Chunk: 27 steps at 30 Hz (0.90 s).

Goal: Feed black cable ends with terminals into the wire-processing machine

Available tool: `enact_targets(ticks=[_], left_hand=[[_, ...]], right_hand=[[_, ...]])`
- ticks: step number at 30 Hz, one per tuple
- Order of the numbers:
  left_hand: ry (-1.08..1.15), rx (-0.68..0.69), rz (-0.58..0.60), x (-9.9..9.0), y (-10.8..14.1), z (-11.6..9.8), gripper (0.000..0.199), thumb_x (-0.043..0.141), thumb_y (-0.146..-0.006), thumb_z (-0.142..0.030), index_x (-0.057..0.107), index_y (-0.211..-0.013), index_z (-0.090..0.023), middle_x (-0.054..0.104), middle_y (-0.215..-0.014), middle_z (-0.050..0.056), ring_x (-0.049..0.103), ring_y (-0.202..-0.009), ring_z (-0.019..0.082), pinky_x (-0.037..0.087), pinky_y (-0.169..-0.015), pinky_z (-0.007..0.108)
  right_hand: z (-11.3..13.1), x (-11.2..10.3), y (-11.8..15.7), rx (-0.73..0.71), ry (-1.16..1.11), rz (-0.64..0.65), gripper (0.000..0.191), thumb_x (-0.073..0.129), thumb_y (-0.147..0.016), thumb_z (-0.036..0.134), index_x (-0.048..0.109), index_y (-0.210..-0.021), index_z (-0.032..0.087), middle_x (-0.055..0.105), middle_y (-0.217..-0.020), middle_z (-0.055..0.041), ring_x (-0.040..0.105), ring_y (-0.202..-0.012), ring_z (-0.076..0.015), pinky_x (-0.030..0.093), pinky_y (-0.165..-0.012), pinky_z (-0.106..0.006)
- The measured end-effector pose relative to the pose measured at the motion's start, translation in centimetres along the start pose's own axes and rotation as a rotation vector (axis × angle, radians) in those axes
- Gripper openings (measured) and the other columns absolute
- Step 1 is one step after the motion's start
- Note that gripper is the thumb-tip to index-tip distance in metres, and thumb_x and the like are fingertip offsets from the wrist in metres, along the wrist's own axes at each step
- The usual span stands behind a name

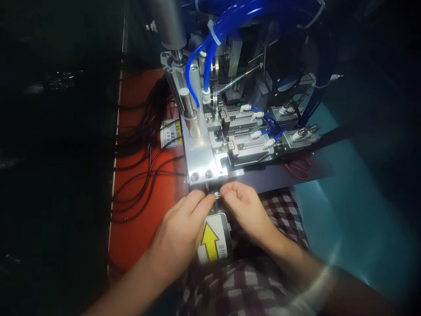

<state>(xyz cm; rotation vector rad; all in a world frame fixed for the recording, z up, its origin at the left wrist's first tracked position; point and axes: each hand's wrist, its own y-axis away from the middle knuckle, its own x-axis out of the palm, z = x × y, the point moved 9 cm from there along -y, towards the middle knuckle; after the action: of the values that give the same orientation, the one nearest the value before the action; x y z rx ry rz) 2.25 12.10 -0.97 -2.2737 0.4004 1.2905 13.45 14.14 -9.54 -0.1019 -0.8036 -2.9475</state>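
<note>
My left hand [187, 217] and my right hand [245, 206] meet just in front of a metal machine block [201, 160]. Thumb and fingers are pinched together on both. Between the fingertips shows a small shiny part with a bit of red [217, 195], too small to name. It seems to lie at the tips of both hands; which hand grips it is hard to make out. Below the hands is a white panel [201, 254] with a yellow arrow [209, 241]. The block's front edge, with two bolts, lies right above the fingertips.
Blue air tubes [226, 22] arch over the machine, and small pneumatic cylinders [250, 149] sit at its right. Black cables [144, 175] spread across the orange-red surface [138, 239] on the left. A warning label [171, 133] and a looped red wire [298, 170] are also visible.
</note>
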Motion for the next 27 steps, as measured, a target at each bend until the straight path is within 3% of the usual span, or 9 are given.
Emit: enact_targets(ticks=[2, 4, 7, 10, 13, 19, 27], left_hand=[[0.017, -0.016, -0.002, 0.0, 0.1, 0.2, 0.027, 0.043, -0.087, -0.003, 0.064, -0.104, -0.008, 0.062, -0.087, 0.008, 0.061, -0.075, 0.015, 0.055, -0.067, 0.023], [0.026, -0.03, 0.023, 0.1, 0.1, 0.2, 0.027, 0.044, -0.087, -0.004, 0.063, -0.105, -0.009, 0.062, -0.09, 0.008, 0.062, -0.076, 0.015, 0.055, -0.068, 0.023], [-0.033, -0.047, 0.056, -0.1, 0.1, 0.2, 0.029, 0.043, -0.087, -0.006, 0.063, -0.108, -0.01, 0.06, -0.094, 0.01, 0.063, -0.076, 0.017, 0.054, -0.063, 0.024], [-0.153, -0.032, 0.068, -0.3, -0.1, -0.1, 0.031, 0.041, -0.088, -0.006, 0.065, -0.107, -0.01, 0.06, -0.089, 0.01, 0.062, -0.069, 0.017, 0.052, -0.053, 0.024], [-0.196, 0.016, 0.056, -0.3, 0.0, -0.3, 0.032, 0.04, -0.087, -0.004, 0.065, -0.106, -0.01, 0.06, -0.085, 0.009, 0.06, -0.067, 0.016, 0.051, -0.053, 0.024], [-0.086, 0.025, 0.063, 0.3, 0.6, 0.3, 0.034, 0.043, -0.086, -0.004, 0.062, -0.114, -0.011, 0.059, -0.094, 0.01, 0.06, -0.081, 0.019, 0.055, -0.067, 0.029], [-0.041, -0.01, 0.088, 0.6, 0.7, 0.7, 0.035, 0.043, -0.084, -0.002, 0.063, -0.112, -0.01, 0.058, -0.093, 0.01, 0.059, -0.079, 0.018, 0.054, -0.065, 0.026]], right_hand=[[-0.6, 0.2, -0.1, 0.078, -0.047, 0.077, 0.016, 0.056, -0.082, 0.029, 0.051, -0.072, 0.018, 0.039, -0.049, 0.0085, 0.03, -0.042, -0.0064, 0.023, -0.04, -0.021], [-0.7, 0.0, -0.2, 0.067, -0.05, 0.111, 0.023, 0.054, -0.085, 0.038, 0.052, -0.074, 0.018, 0.04, -0.048, 0.0084, 0.029, -0.04, -0.0062, 0.02, -0.039, -0.021], [-0.4, -0.2, -0.1, -0.047, 0.014, 0.093, 0.029, 0.049, -0.09, 0.045, 0.053, -0.079, 0.018, 0.048, -0.055, 0.0064, 0.036, -0.04, -0.0065, 0.027, -0.039, -0.021], [0.1, 0.0, 0.2, -0.143, 0.025, 0.037, 0.025, 0.055, -0.088, 0.041, 0.051, -0.078, 0.019, 0.052, -0.06, 0.0057, 0.042, -0.042, -0.0059, 0.032, -0.041, -0.02], [0.4, 0.1, 0.4, -0.182, -0.012, -0.013, 0.021, 0.059, -0.086, 0.036, 0.05, -0.077, 0.019, 0.053, -0.062, 0.0056, 0.044, -0.043, -0.0055, 0.033, -0.042, -0.019], [0.6, 0.4, 0.5, -0.181, -0.014, -0.024, 0.023, 0.056, -0.088, 0.034, 0.048, -0.072, 0.019, 0.049, -0.055, 0.0066, 0.045, -0.045, -0.0071, 0.038, -0.047, -0.021], [-0.5, -0.2, 0.2, -0.086, -0.142, -0.027, 0.028, 0.058, -0.085, 0.039, 0.045, -0.07, 0.02, 0.044, -0.048, 0.0093, 0.038, -0.04, -0.0059, 0.033, -0.043, -0.02]])
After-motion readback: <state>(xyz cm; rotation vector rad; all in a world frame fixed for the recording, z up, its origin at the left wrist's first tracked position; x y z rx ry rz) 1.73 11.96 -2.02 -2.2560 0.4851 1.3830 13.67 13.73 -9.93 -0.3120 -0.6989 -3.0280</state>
